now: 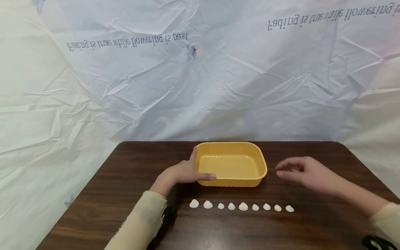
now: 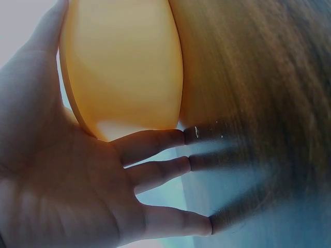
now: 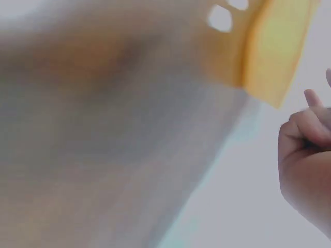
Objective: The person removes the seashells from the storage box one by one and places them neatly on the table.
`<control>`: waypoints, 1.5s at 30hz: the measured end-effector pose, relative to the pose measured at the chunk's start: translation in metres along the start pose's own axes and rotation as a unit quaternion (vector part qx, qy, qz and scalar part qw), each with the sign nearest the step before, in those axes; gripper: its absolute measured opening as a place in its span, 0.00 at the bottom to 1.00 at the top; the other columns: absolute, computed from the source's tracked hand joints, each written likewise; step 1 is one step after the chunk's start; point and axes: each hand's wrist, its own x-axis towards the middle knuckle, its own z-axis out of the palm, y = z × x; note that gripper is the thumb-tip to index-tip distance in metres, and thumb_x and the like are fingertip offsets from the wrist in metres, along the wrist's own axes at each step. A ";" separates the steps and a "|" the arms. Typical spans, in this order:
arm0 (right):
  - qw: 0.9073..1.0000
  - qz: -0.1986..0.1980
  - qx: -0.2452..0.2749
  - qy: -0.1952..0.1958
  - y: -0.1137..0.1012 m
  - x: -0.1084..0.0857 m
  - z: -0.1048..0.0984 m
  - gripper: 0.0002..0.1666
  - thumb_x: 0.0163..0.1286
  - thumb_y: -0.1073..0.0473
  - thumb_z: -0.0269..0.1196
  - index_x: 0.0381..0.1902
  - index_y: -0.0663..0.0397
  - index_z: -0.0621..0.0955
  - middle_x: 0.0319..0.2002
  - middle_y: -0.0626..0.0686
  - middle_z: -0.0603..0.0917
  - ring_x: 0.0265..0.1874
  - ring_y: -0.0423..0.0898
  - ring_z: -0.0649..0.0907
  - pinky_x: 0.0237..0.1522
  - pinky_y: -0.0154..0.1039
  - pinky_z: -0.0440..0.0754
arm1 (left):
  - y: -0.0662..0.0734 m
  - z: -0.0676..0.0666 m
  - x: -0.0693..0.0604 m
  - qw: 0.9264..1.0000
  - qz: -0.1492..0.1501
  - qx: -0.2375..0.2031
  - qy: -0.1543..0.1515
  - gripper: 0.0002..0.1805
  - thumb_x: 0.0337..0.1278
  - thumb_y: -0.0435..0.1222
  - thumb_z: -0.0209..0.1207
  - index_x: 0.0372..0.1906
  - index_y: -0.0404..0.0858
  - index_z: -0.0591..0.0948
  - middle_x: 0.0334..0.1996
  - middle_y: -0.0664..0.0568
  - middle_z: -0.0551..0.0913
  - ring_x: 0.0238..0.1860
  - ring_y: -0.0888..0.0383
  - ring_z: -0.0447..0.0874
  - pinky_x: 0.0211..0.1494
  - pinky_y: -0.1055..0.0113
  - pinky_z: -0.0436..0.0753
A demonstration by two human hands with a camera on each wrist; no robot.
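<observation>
My left hand (image 1: 185,172) is at the left end of a yellow plastic basin (image 1: 231,182). Its thumb lies along the near rim and a finger reaches up the left side. In the left wrist view the straight, spread fingers (image 2: 165,173) come down to the table below the basin (image 2: 124,67). To the right of the basin, apart from it, my right hand (image 1: 315,175) hovers with loosely bent fingers; nothing is seen held. Several white seashells (image 1: 243,206) lie in a row in front of the basin.
The dark wood-grain table (image 1: 218,229) has rounded far corners. Behind it and at both sides hangs a creased white sheet (image 1: 218,86) with printed lettering. Inside the basin, its bare yellow floor shows in the head view.
</observation>
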 end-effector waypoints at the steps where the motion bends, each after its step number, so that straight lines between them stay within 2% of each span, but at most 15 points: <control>1: 1.000 -0.006 0.009 -0.019 -0.007 0.009 -0.005 0.17 0.76 0.46 0.68 0.55 0.47 0.88 0.20 0.43 0.70 0.18 0.37 0.71 0.24 0.37 0.74 | 0.000 -0.001 -0.001 1.000 -0.001 -0.001 0.000 0.80 0.47 0.73 0.70 0.86 0.54 0.25 0.47 0.45 0.84 0.49 0.52 0.81 0.57 0.55 0.79; 6: 0.990 -0.019 0.063 -0.126 -0.038 0.058 -0.009 0.24 0.83 0.48 0.60 0.67 0.56 0.80 0.25 0.50 0.79 0.24 0.47 0.80 0.29 0.42 0.81 | -0.003 -0.004 -0.002 1.000 0.001 -0.013 -0.001 0.79 0.48 0.72 0.71 0.87 0.53 0.26 0.47 0.46 0.83 0.49 0.52 0.81 0.56 0.55 0.78; 11: 0.976 -0.026 0.074 -0.205 -0.057 0.093 0.013 0.25 0.87 0.55 0.54 0.73 0.63 0.72 0.30 0.54 0.84 0.31 0.48 0.82 0.37 0.43 0.81 | -0.004 -0.003 -0.001 1.000 0.020 -0.022 0.000 0.78 0.48 0.70 0.72 0.87 0.53 0.29 0.44 0.46 0.83 0.46 0.52 0.82 0.53 0.56 0.78; 14: 0.966 -0.018 0.044 -0.253 -0.064 0.104 0.032 0.25 0.86 0.59 0.52 0.75 0.64 0.68 0.28 0.53 0.84 0.29 0.46 0.82 0.37 0.41 0.81 | -0.003 -0.003 0.000 0.999 0.034 -0.027 0.000 0.75 0.49 0.69 0.73 0.87 0.54 0.33 0.43 0.47 0.83 0.44 0.52 0.82 0.52 0.57 0.77; 16: 0.961 -0.016 0.000 -0.275 -0.069 0.110 0.042 0.26 0.85 0.60 0.52 0.76 0.61 0.68 0.28 0.54 0.84 0.27 0.45 0.81 0.39 0.41 0.80 | -0.002 -0.004 0.000 0.999 0.039 -0.028 -0.001 0.74 0.49 0.68 0.73 0.86 0.54 0.34 0.43 0.47 0.83 0.44 0.52 0.82 0.51 0.57 0.77; 17: 0.958 -0.018 -0.027 -0.284 -0.072 0.111 0.047 0.27 0.85 0.59 0.53 0.77 0.59 0.68 0.31 0.53 0.85 0.30 0.46 0.81 0.42 0.43 0.80 | -0.002 -0.004 0.000 0.999 0.038 -0.026 0.000 0.74 0.49 0.68 0.73 0.86 0.54 0.34 0.43 0.47 0.83 0.43 0.52 0.82 0.51 0.57 0.77; 20: 0.951 -0.017 -0.086 -0.296 -0.076 0.116 0.057 0.29 0.83 0.58 0.55 0.78 0.53 0.69 0.44 0.54 0.85 0.40 0.46 0.81 0.52 0.47 0.76 | -0.001 -0.003 0.001 0.999 0.036 -0.018 0.001 0.74 0.49 0.69 0.72 0.86 0.54 0.33 0.43 0.47 0.83 0.43 0.52 0.82 0.50 0.57 0.78; 22: 0.949 -0.007 -0.088 -0.303 -0.078 0.118 0.062 0.31 0.82 0.58 0.55 0.79 0.50 0.68 0.43 0.52 0.84 0.37 0.45 0.80 0.49 0.46 0.76 | -0.001 -0.003 0.002 0.999 0.033 -0.011 0.003 0.75 0.49 0.70 0.72 0.87 0.53 0.32 0.43 0.46 0.83 0.44 0.52 0.82 0.52 0.57 0.78; 26: 0.954 0.015 -0.017 -0.300 -0.080 0.124 0.074 0.33 0.79 0.61 0.56 0.79 0.50 0.68 0.25 0.48 0.76 0.19 0.40 0.70 0.34 0.38 0.74 | -0.001 -0.003 0.002 1.000 0.028 -0.004 0.001 0.76 0.49 0.71 0.71 0.87 0.52 0.31 0.46 0.44 0.84 0.46 0.51 0.83 0.55 0.55 0.79; 28: 0.955 0.014 0.016 -0.296 -0.084 0.128 0.079 0.33 0.77 0.62 0.56 0.79 0.51 0.69 0.27 0.48 0.77 0.18 0.40 0.67 0.31 0.37 0.73 | -0.002 -0.003 0.002 1.000 0.022 -0.001 -0.001 0.78 0.49 0.71 0.71 0.87 0.52 0.29 0.48 0.42 0.85 0.47 0.51 0.83 0.55 0.55 0.79; 31: 0.955 0.007 0.042 -0.294 -0.093 0.134 0.086 0.33 0.75 0.62 0.57 0.77 0.51 0.72 0.47 0.52 0.82 0.24 0.42 0.71 0.39 0.39 0.76 | -0.002 -0.004 0.001 1.000 0.017 0.000 -0.004 0.79 0.48 0.73 0.70 0.87 0.53 0.26 0.49 0.42 0.85 0.46 0.51 0.82 0.54 0.56 0.79; 34: 0.953 0.004 0.068 -0.295 -0.103 0.137 0.094 0.30 0.75 0.61 0.58 0.74 0.49 0.75 0.63 0.53 0.77 0.37 0.46 0.76 0.48 0.43 0.76 | -0.001 -0.005 0.000 1.000 0.018 0.004 -0.004 0.79 0.48 0.73 0.69 0.86 0.54 0.25 0.51 0.41 0.85 0.48 0.51 0.83 0.55 0.55 0.80; 37: 0.948 -0.002 0.102 -0.301 -0.109 0.140 0.103 0.29 0.76 0.60 0.58 0.73 0.50 0.76 0.66 0.52 0.78 0.49 0.48 0.78 0.53 0.43 0.75 | -0.001 -0.004 0.000 1.000 0.015 0.012 -0.005 0.79 0.48 0.75 0.68 0.86 0.54 0.25 0.59 0.37 0.84 0.55 0.49 0.84 0.61 0.53 0.81; 40: 0.942 -0.002 0.140 -0.304 -0.112 0.144 0.111 0.30 0.74 0.62 0.58 0.73 0.53 0.76 0.64 0.53 0.81 0.54 0.47 0.81 0.55 0.42 0.78 | 0.000 -0.004 0.000 1.000 0.012 0.019 -0.007 0.78 0.49 0.76 0.66 0.86 0.54 0.24 0.69 0.32 0.78 0.66 0.44 0.82 0.68 0.49 0.80; 45: 0.942 -0.025 0.155 -0.296 -0.114 0.149 0.121 0.34 0.71 0.65 0.58 0.75 0.56 0.75 0.71 0.54 0.80 0.69 0.51 0.79 0.69 0.49 0.78 | -0.002 -0.003 -0.002 1.000 0.014 0.015 -0.005 0.78 0.51 0.76 0.66 0.86 0.53 0.24 0.76 0.32 0.71 0.72 0.41 0.77 0.72 0.46 0.77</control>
